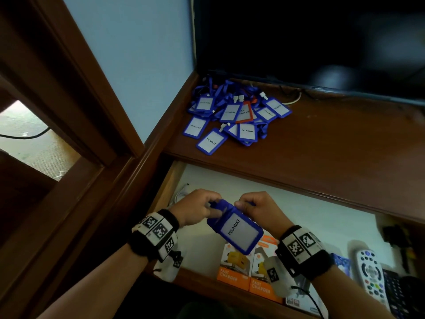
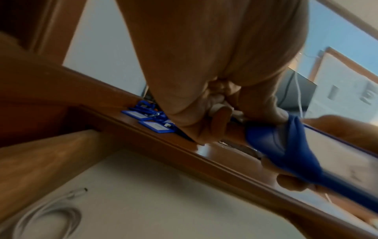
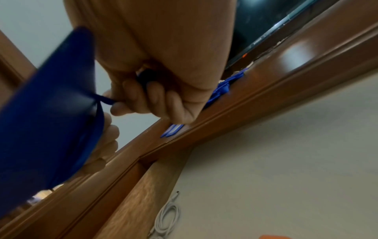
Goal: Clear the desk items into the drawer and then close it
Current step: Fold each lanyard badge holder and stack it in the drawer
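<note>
A blue badge holder (image 1: 235, 229) marked PELAWAT, with its blue lanyard bunched at the top, hangs over the open drawer (image 1: 326, 217). My left hand (image 1: 197, 209) grips the lanyard and the holder's top left. My right hand (image 1: 255, 209) pinches the lanyard at the top right. In the left wrist view the blue lanyard (image 2: 274, 142) runs out from under the curled left hand (image 2: 206, 116). In the right wrist view the right hand (image 3: 151, 97) curls round a strap beside the holder's blue back (image 3: 47, 113). A pile of badge holders (image 1: 234, 116) lies on the desk top (image 1: 333, 143).
The drawer holds two orange FAST CHARGER boxes (image 1: 248, 270), a white remote (image 1: 370, 275), a dark remote (image 1: 397, 293) and a coiled white cable (image 3: 167, 216) at its left. A dark TV screen (image 1: 310, 38) stands at the desk's back. A brown door frame (image 1: 69, 107) stands left.
</note>
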{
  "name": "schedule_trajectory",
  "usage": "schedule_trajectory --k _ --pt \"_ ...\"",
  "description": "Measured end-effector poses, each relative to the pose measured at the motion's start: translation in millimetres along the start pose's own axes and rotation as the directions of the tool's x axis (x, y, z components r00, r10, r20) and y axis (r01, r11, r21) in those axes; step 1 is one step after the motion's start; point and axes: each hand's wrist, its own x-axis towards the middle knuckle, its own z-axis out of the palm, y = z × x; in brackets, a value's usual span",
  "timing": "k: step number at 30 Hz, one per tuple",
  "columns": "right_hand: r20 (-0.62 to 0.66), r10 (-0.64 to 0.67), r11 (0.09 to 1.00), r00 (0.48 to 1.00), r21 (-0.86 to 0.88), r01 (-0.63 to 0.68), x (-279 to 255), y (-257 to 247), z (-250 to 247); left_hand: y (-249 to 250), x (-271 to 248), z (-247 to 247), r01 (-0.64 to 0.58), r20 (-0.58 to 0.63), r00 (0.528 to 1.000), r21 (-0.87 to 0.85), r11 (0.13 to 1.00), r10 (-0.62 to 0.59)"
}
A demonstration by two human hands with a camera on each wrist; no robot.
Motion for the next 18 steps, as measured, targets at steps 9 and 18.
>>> schedule_trajectory --k 9,18 --pt "-0.023 0.074 0.862 0.997 0.504 -0.052 -6.8 -21.5 -0.5 10.1 -0.9 8.4 -0.116 -0.141 0.989 -0.48 0.87 0.054" --pt "0.015 0.188 0.611 0.982 0.781 -0.129 2.3 -21.9 4.3 17.4 6.7 10.0 -0.155 -0.188 0.982 -0.765 0.626 0.013"
